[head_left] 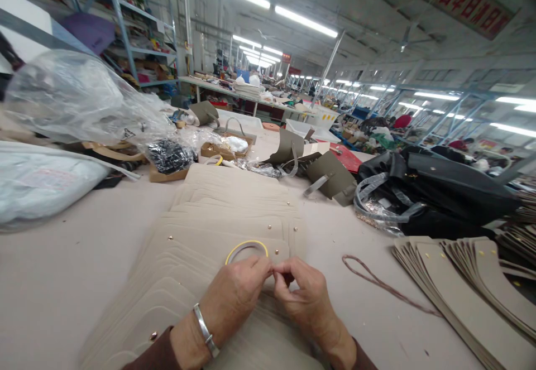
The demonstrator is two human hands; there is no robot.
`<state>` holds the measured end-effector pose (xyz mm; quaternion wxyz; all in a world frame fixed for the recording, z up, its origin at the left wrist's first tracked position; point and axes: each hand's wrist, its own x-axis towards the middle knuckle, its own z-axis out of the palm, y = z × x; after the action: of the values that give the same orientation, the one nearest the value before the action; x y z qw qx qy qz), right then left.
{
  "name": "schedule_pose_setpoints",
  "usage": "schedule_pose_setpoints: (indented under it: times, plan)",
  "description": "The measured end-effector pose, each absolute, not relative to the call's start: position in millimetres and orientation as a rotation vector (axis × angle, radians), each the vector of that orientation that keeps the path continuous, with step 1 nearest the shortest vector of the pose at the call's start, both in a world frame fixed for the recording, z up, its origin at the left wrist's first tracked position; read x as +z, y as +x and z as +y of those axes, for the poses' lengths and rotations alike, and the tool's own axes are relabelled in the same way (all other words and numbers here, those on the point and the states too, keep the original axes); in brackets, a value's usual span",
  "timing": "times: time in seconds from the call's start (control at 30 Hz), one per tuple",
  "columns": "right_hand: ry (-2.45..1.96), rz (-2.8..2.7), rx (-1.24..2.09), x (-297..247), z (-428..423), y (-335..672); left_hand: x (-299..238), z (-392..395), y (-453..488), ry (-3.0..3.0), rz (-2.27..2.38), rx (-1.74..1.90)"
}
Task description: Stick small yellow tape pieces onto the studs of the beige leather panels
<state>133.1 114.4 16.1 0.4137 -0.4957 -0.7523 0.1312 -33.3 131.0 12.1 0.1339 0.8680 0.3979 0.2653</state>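
Inspection at the bench (54, 258): 2 bare hands are at work at lower centre of the head view. The left hand (232, 297) wears a silver bangle (205, 331) at the wrist, below a brown sleeve (154, 353). The right hand (305, 303) lies just beside it. The grip of both hands is closed: the fingertips (268, 264) meet in a tight pinch at the lower right of a thin yellow loop (247, 241), which appears to run into the pinch. The exact hold is too small to confirm.

The loop lies on top of a stack of beige leather panels (218, 236), fitted with small metal studs (268, 226), and both hands rest over this stack.

To the right, a brown cord (381, 283) lies loose on the bench, near a fanned stack of curved taupe leather pieces (460, 286). Beyond the stack are olive leather pieces (330, 174), a black bag (439, 191) and a clear plastic bag (75, 96). A co-worker in a red top (404, 120) is well apart, in the background.
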Motion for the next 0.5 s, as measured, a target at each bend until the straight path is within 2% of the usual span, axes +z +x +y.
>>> schedule_pose_setpoints:
  times: [0.13,0.2,0.37,0.5]
  plan:
    - [-1.405,-1.447,0.955,23,124,133,12,129,-31,2.537,1.137,0.934]
    - [-1.432,-1.289,1.088,19,132,138,13,129,-30,2.563,1.192,0.886]
    - [-1.519,-1.327,1.05,5,143,154,17,134,-26,2.602,1.454,0.316]
    - [-1.564,-1.496,0.929,2,144,151,20,136,-22,2.578,1.463,0.145]
